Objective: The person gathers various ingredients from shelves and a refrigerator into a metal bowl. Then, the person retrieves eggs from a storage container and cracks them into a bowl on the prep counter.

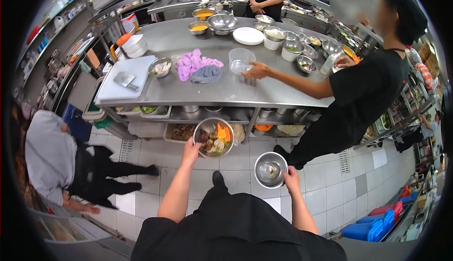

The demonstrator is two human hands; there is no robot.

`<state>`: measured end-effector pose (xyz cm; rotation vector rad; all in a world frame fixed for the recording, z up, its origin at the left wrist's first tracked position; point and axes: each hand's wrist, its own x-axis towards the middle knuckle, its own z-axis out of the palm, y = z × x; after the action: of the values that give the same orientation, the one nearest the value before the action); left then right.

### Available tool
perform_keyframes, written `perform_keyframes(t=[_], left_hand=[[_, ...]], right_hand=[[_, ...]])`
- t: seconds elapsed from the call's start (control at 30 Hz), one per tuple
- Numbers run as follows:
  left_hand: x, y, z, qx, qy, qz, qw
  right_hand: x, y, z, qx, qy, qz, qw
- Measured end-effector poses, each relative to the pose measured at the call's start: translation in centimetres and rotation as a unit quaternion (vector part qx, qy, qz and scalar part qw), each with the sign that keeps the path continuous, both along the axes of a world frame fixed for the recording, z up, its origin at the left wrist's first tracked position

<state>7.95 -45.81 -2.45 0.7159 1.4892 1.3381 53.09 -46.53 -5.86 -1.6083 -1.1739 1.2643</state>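
Observation:
My left hand (192, 150) grips the left rim of a metal bowl (213, 137) filled with mixed food, among it orange slices, pale pieces and dark pieces. My right hand (291, 178) holds a second metal bowl (271, 170) by its right rim; a little food or residue lies at its bottom. Both bowls are apart from each other, above the tiled floor and in front of the steel table (188, 92). The fingertips of both hands are partly hidden by the bowls.
A co-worker (373, 86) at the right reaches over the table to a clear container (241, 61). Another person (56, 155) stands at the left. On the table are cloths (197, 66), a cutting board with a cleaver (124, 79), a white plate (248, 36) and several bowls.

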Motion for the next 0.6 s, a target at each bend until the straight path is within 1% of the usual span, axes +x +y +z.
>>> perform_keyframes(t=[0.03, 0.1, 0.13, 0.17, 0.23, 0.37, 0.4, 0.43, 0.47, 0.53, 0.57, 0.6], left_hand=[[0.2, 2.9, 2.7, 0.014, 0.024, -0.006, 1.000], [-0.3, 8.9, 5.0, 0.021, 0.017, -0.022, 0.999], [-0.4, 11.4, 5.6, 0.029, 0.014, -0.032, 0.999], [-0.4, 14.0, 6.0, 0.023, 0.013, -0.046, 0.999], [-0.2, 19.1, 6.6, 0.027, -0.034, -0.061, 0.997], [1.1, 27.0, 6.5, 0.000, -0.035, -0.101, 0.994], [1.6, 28.9, 5.6, -0.003, -0.034, -0.099, 0.994], [2.0, 30.9, 4.0, -0.008, -0.027, -0.111, 0.993], [2.4, 32.3, 3.6, -0.015, -0.019, -0.118, 0.993], [3.0, 34.7, 2.6, -0.039, -0.054, -0.124, 0.990], [3.4, 35.1, 2.8, -0.042, -0.070, -0.115, 0.990], [3.0, 35.6, 3.3, -0.038, -0.084, -0.104, 0.990]], right_hand=[[-0.1, 1.3, 0.8, -0.014, -0.004, -0.016, 1.000], [-0.7, 3.3, 3.3, -0.007, -0.016, -0.033, 0.999], [-1.0, 4.1, 4.5, 0.002, -0.025, -0.043, 0.999], [-1.2, 5.1, 5.3, -0.034, 0.005, -0.074, 0.997], [-1.2, 7.1, 6.0, -0.032, 0.011, -0.098, 0.995], [-1.7, 11.0, 8.0, -0.028, 0.022, -0.142, 0.989], [-1.8, 12.3, 8.5, -0.030, 0.029, -0.153, 0.987], [-1.4, 13.6, 8.5, -0.039, 0.029, -0.149, 0.988], [-1.0, 15.1, 8.3, -0.021, 0.004, -0.145, 0.989], [-0.3, 18.5, 8.2, -0.003, 0.007, -0.129, 0.992], [0.2, 20.3, 7.5, 0.002, 0.040, -0.122, 0.992], [0.8, 22.2, 6.9, 0.000, 0.020, -0.104, 0.994]])
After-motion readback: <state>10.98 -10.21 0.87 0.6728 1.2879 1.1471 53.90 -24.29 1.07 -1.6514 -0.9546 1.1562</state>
